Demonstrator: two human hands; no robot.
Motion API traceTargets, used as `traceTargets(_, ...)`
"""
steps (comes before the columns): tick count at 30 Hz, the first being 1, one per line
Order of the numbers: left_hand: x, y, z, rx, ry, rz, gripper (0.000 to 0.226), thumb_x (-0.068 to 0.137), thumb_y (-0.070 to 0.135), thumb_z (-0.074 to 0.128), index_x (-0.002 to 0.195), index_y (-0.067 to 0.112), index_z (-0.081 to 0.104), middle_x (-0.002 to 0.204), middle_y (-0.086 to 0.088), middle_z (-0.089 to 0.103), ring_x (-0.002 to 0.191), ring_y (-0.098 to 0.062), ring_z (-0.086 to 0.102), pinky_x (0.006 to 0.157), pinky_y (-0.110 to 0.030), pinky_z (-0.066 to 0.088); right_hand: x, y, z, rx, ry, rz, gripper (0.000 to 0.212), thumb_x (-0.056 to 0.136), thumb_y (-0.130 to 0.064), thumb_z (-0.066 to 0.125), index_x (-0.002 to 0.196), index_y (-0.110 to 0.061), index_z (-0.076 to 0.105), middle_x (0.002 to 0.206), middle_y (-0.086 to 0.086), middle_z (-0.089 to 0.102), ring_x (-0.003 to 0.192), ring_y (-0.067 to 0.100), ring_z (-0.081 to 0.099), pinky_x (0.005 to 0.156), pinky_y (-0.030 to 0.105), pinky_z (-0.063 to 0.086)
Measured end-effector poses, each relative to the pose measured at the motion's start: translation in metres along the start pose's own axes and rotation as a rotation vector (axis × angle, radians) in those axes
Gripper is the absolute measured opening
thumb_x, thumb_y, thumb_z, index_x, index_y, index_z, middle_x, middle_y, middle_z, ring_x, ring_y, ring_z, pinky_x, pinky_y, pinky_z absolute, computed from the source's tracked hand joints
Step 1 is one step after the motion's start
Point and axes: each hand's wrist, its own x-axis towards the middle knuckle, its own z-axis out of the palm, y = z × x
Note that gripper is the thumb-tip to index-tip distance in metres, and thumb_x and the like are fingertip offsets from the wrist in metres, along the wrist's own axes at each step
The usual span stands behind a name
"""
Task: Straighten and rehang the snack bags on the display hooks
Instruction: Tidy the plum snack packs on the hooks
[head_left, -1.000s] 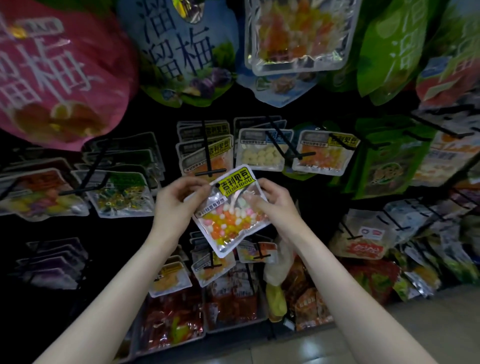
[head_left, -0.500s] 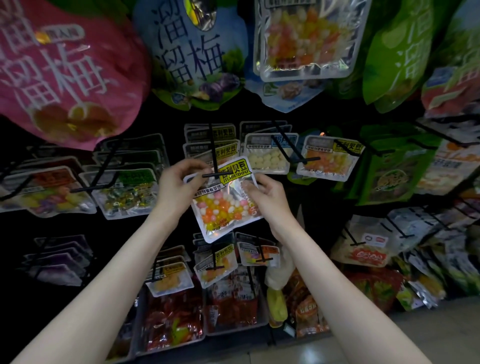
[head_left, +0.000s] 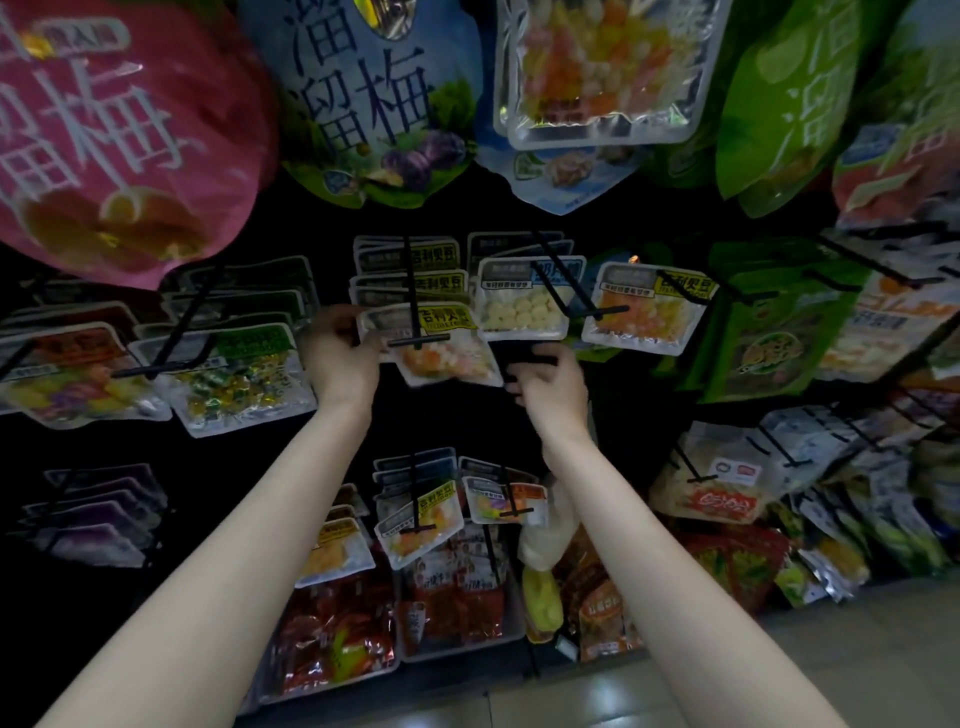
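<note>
So the clear plastic snack bag with a yellow label and mixed orange-white candy (head_left: 441, 345) is threaded on the black wire display hook (head_left: 415, 291), the hook's crossbar tip in front of it. It lies between my two hands, long side running left-right. My left hand (head_left: 340, 353) pinches its left top corner. My right hand (head_left: 550, 382), loosely curled, holds nothing, just beside the bag's right bottom corner. One bag, one hook, two hands.

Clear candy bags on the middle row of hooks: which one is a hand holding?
The yellow-labelled bag of mixed candy on the centre hook. The left hand pinches its left edge; the white-candy bag beside it hangs untouched.
</note>
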Motion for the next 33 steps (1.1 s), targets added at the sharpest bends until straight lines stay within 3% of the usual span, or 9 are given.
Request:
traceTargets(6, -0.058, -0.012, 0.013, 0.109, -0.109, 0.135, 0.021, 0.087, 0.002, 0.056, 0.106, 0.008, 0.050, 0.107, -0.004, 0.045, 0.091, -0.015, 0.048, 0.077, -0.017, 0.034, 0.042, 0.023, -0.066, 0.773, 0.152, 0.342, 0.043, 0.092, -0.003, 0.053, 0.132, -0.003, 0.041, 0.135, 0.019, 0.045, 0.129, 0.029, 0.042, 0.100, 0.034, 0.043)
traceTargets(10, -0.067, 0.001, 0.033, 0.039, -0.246, 0.226, 0.021, 0.089, 0.002, 0.053, 0.110, 0.000, 0.051, 0.108, -0.013, 0.051, 0.091, -0.018, 0.050, 0.071, -0.012, 0.035, 0.066, 0.019, -0.089, 1.014, 0.143, 0.450, 0.049, 0.094, -0.017, 0.054, 0.141, -0.013, 0.037, 0.151, 0.014, 0.027, 0.140, 0.026, 0.026, 0.112, 0.037, 0.027)
traceTargets(13, -0.072, 0.006, 0.040, 0.053, -0.301, 0.279, 0.017, 0.089, -0.001, 0.050, 0.106, -0.001, 0.052, 0.108, -0.015, 0.050, 0.090, -0.020, 0.050, 0.066, -0.004, 0.036, 0.070, 0.019, -0.094, 1.065, 0.125, 0.435, 0.039, 0.097, -0.021, 0.050, 0.134, -0.015, 0.046, 0.145, 0.011, 0.040, 0.136, 0.024, 0.034, 0.108, 0.035, 0.031)
traceTargets(16, -0.080, 0.010, 0.043, 0.035, -0.356, 0.270, 0.013, 0.090, -0.001, 0.050, 0.100, 0.005, 0.053, 0.102, -0.008, 0.055, 0.091, -0.018, 0.053, 0.068, -0.010, 0.037, 0.063, 0.019, -0.101, 1.170, 0.082, 0.406, 0.019, 0.095, -0.019, 0.052, 0.110, -0.008, 0.057, 0.115, 0.009, 0.058, 0.109, 0.021, 0.054, 0.089, 0.029, 0.046)
traceTargets(18, -0.083, 0.012, 0.044, 0.024, -0.376, 0.257, 0.015, 0.089, -0.001, 0.050, 0.097, 0.012, 0.052, 0.103, -0.007, 0.056, 0.091, -0.015, 0.053, 0.069, -0.012, 0.038, 0.056, 0.022, -0.111, 1.198, 0.070, 0.395, 0.008, 0.094, -0.016, 0.053, 0.096, -0.009, 0.058, 0.103, 0.007, 0.058, 0.101, 0.019, 0.054, 0.086, 0.029, 0.047)
traceTargets(23, -0.097, 0.026, 0.056, -0.068, -0.517, 0.241, 0.017, 0.090, 0.005, 0.053, 0.106, 0.008, 0.052, 0.093, 0.005, 0.052, 0.078, 0.001, 0.051, 0.065, -0.003, 0.039, 0.032, 0.047, -0.149, 1.147, -0.048, 0.274, 0.013, 0.092, -0.016, 0.052, 0.104, -0.014, 0.058, 0.105, 0.005, 0.066, 0.100, 0.018, 0.060, 0.077, 0.030, 0.056)
traceTargets(25, -0.106, 0.036, 0.062, -0.161, -0.651, 0.233, 0.020, 0.091, 0.015, 0.056, 0.109, 0.013, 0.049, 0.101, 0.008, 0.053, 0.086, 0.006, 0.052, 0.070, -0.002, 0.041, 0.019, 0.050, -0.153, 1.106, -0.126, 0.202, 0.015, 0.078, -0.015, 0.071, 0.092, -0.016, 0.066, 0.101, 0.003, 0.071, 0.100, 0.018, 0.064, 0.070, 0.027, 0.057)
traceTargets(28, -0.117, 0.050, 0.071, -0.272, -0.819, 0.273, 0.032, 0.084, 0.031, 0.061, 0.112, 0.026, 0.046, 0.112, 0.012, 0.053, 0.102, 0.003, 0.054, 0.081, -0.009, 0.045, 0.008, 0.050, -0.153, 1.042, -0.264, 0.103, 0.044, 0.039, -0.024, 0.095, 0.078, -0.019, 0.075, 0.101, 0.003, 0.071, 0.094, 0.015, 0.068, 0.071, 0.025, 0.056)
traceTargets(33, -0.115, 0.059, 0.067, -0.259, -0.775, 0.440, 0.036, 0.082, 0.017, 0.069, 0.100, 0.039, 0.046, 0.106, 0.018, 0.055, 0.099, 0.005, 0.055, 0.082, -0.016, 0.048, -0.009, 0.067, -0.138, 0.857, -0.478, 0.169, 0.051, 0.038, -0.024, 0.096, 0.084, -0.013, 0.076, 0.100, 0.009, 0.071, 0.093, 0.020, 0.069, 0.075, 0.031, 0.058)
